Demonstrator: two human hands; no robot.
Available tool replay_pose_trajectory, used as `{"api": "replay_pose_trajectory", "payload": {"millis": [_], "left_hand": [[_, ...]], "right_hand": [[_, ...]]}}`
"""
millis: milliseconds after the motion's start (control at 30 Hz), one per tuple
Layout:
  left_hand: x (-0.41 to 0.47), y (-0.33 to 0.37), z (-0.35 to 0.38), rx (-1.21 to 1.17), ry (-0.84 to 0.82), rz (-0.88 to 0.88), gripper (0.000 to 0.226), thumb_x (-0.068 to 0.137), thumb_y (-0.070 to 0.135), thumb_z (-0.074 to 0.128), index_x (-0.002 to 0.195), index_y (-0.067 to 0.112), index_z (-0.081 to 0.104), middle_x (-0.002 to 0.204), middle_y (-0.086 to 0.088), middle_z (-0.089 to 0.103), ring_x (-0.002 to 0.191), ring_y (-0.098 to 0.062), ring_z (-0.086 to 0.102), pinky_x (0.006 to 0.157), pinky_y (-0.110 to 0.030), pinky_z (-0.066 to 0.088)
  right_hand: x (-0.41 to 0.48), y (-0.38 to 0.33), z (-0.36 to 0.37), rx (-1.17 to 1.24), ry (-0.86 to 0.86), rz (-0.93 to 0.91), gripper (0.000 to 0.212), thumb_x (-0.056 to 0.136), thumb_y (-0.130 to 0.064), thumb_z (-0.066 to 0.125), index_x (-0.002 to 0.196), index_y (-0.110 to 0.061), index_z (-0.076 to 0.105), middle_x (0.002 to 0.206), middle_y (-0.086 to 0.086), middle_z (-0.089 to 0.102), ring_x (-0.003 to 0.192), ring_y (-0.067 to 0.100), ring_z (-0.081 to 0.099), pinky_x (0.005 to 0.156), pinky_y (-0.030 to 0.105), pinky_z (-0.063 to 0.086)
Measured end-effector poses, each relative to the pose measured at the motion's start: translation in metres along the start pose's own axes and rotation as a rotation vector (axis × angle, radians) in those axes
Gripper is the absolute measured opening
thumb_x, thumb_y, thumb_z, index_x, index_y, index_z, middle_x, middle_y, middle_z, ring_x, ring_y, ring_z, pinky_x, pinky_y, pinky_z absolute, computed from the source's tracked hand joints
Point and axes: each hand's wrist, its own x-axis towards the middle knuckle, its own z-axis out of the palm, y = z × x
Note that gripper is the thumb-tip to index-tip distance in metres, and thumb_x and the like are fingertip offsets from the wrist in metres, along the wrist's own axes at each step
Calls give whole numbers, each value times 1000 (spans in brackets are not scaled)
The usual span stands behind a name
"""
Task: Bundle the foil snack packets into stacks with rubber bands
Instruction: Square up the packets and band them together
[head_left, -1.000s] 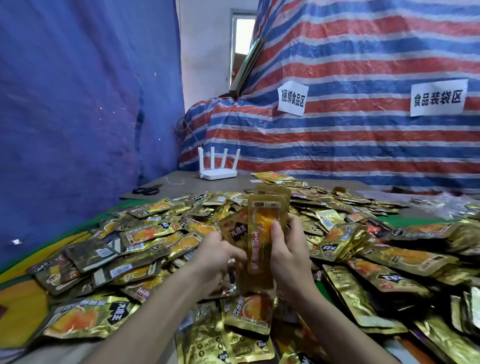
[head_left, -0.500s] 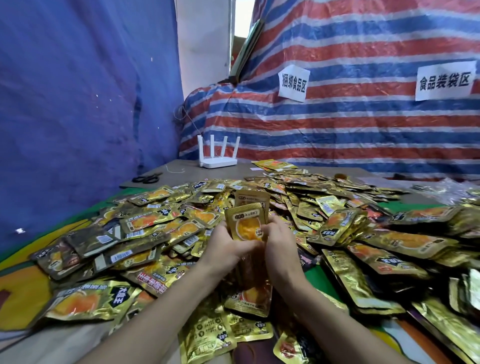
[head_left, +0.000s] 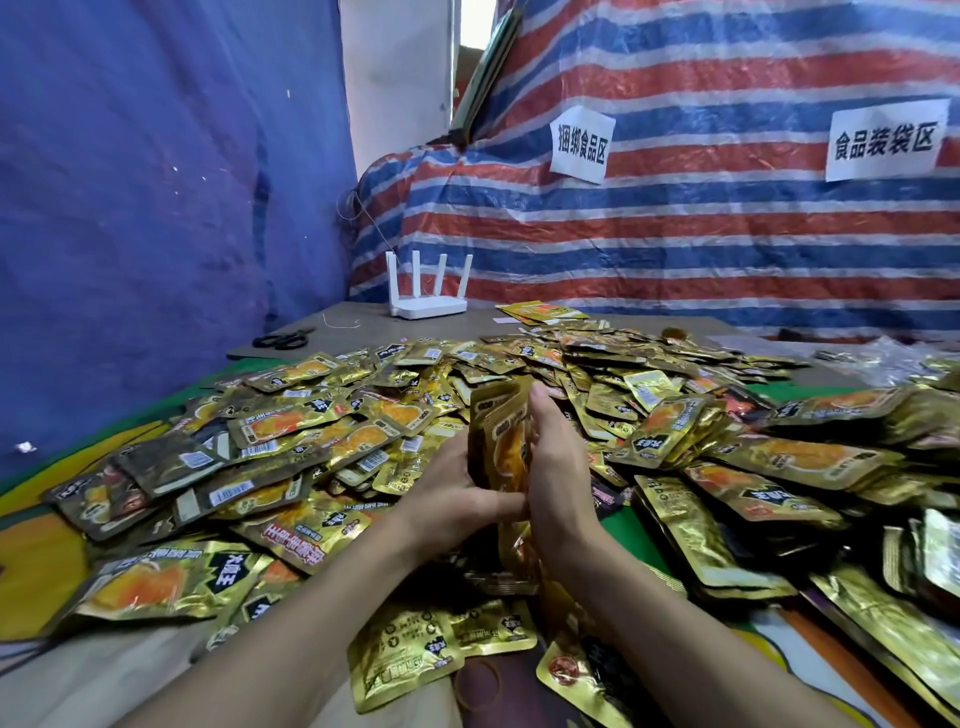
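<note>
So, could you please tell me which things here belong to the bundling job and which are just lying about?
Job: held packet stack, left hand, right hand, loose foil packets.
Lying about: white router, black scissors, two paper signs.

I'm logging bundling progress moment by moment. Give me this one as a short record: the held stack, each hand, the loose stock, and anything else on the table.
held stack: gold foil packets, upright between both hands; no band visible on it
left hand: grips the held stack low down, fingers curled round it
right hand: straight fingers pressed flat on its right side
loose packets: heaped across the table
scissors: far left, apart from the heap
router: white, behind the heap
</note>
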Motion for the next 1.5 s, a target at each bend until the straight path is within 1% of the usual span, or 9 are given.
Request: {"api": "replay_pose_trajectory", "payload": {"millis": [233,367,533,667,833,1000,1167,1300,1500], "left_hand": [[-3,4,-1,-296,-87,-111,45,69,-5,71,112,6,63,93,-8,72,87,-23,70,73,-30,58],[0,6,-2,-30,2,3,31,68,3,71,99,10,71,87,-7,72,83,-21,69,73,-32,57],[-2,2,9,-93,43,36,41,67,-1,63,107,5,61,84,0,71,82,-14,70,68,-24,55],[-2,-2,13,-110,53,26,46,69,2,66,114,4,60,90,-9,72,89,-23,72,71,-29,57],[-3,-5,21,-49,92,11,36,70,7,63,106,8,67,91,-10,73,89,-26,71,71,-30,57],[-3,1,16,-47,154,54,28,70,7,59,98,10,65,74,-4,66,69,-21,62,61,-24,52],[0,-4,12,16,100,119,82,68,6,70,138,31,37,88,2,57,72,-10,55,67,-24,46],[-1,-5,11,123,17,220,108,73,-1,67,149,58,18,126,-38,43,80,-20,62,64,-26,49],[1,-9,8,156,-32,236,97,68,2,68,141,56,35,87,-27,46,77,-39,56,68,-33,55]], "right_hand": [[0,-2,-6,164,-44,195,66,77,-68,63,103,-9,78,105,15,76,103,35,72,102,55,51],[2,-1,-8,149,-125,221,54,72,-67,62,86,-19,81,92,7,78,87,21,76,84,41,58],[4,5,-4,182,-168,239,29,100,-35,53,118,-25,73,118,8,74,106,18,72,80,25,59],[6,5,-5,184,-117,228,42,87,-39,62,127,-25,65,124,7,69,109,16,70,86,27,56],[8,-2,-8,184,-76,352,34,95,-37,53,85,-12,75,80,5,71,76,17,67,66,27,54],[13,-24,-12,-131,-30,177,18,99,-14,52,98,-8,69,86,2,70,64,1,66,52,16,48],[7,-42,-27,-469,-31,65,14,94,-16,62,106,-15,67,95,-5,67,86,2,63,66,18,44],[-2,-60,-51,-675,-22,34,18,93,-17,61,110,-16,65,102,0,67,92,15,64,72,30,51],[-30,-98,-102,-906,-44,0,5,91,-20,65,94,-18,69,82,-6,66,71,5,62,50,13,42]]}}
